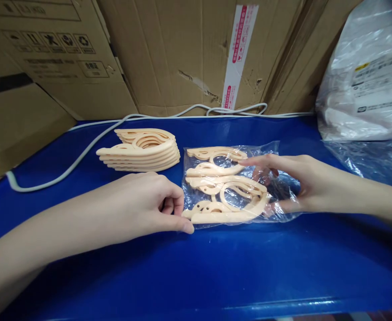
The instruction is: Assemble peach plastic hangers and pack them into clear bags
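A clear plastic bag [284, 189] lies flat on the blue surface with beige plastic folding hangers [229, 218] inside, arranged in two folded groups. My left hand [156, 203] is at the bag's left end, thumb and curled fingers pinched at its lower left corner, beside a hanger tip. Over the right end is my right hand [289, 183], its fingers spread; the index fingertip touches near the upper hanger, and the thumb lies by the lower one. Some right fingertips show blurrily through or behind the film. To the left sits a neat stack of matching beige hangers [149, 154].
Cardboard boxes [169, 58] wall off the back and left of the blue table [196, 276]. A white cable [92, 145] runs along the back and curls down at left. At right stands a white plastic package [366, 89] with printed labels, clear film [376, 156] below it.
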Demonstrator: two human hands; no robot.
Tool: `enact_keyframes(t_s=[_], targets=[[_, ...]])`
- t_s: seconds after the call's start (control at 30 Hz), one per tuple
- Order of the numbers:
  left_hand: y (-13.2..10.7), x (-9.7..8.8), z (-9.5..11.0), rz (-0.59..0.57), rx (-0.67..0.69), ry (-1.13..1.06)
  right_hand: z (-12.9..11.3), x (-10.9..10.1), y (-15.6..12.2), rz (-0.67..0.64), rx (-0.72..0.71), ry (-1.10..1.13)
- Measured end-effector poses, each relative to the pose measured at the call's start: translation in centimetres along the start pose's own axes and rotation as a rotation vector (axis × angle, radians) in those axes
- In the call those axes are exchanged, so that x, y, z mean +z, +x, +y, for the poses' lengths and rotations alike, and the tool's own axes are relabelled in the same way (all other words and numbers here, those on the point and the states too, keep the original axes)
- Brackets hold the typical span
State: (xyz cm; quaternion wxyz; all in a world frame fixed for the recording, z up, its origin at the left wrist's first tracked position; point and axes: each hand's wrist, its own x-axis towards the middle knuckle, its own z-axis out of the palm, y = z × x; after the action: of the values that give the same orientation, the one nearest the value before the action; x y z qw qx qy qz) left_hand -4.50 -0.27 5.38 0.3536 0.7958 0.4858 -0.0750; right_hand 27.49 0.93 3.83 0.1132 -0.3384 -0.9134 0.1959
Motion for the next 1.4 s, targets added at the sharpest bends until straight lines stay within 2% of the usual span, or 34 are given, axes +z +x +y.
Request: enact_keyframes(t_s=[0.27,0.63,0.87,1.0,1.2,1.4], targets=[[-0.6,0.5,1.1,0.108,0.09,0.178,0.5,-0.6,-0.2,-0.036,0.01,0.014],[-0.8,0.2,1.0,0.139,0.093,0.188,0.3,0.1,0.1,0.034,0.005,0.017],[-0.5,0.2,1.5,0.11,0.027,0.144,0.2,0.2,0.1,0.043,0.001,0.016],[-0.6,-0.2,0.5,0.079,-0.035,0.062,0.3,0.3,0.0,0.034,-0.002,-0.002],[0.2,-0.2,-1.4,0.21,-0.007,0.077,0.3,0.5,0.0,0.046,-0.027,-0.052],[1.6,0.6,-0.9,0.293,-0.053,0.12,0.2,0.5,0.0,0.063,-0.098,-0.073]])
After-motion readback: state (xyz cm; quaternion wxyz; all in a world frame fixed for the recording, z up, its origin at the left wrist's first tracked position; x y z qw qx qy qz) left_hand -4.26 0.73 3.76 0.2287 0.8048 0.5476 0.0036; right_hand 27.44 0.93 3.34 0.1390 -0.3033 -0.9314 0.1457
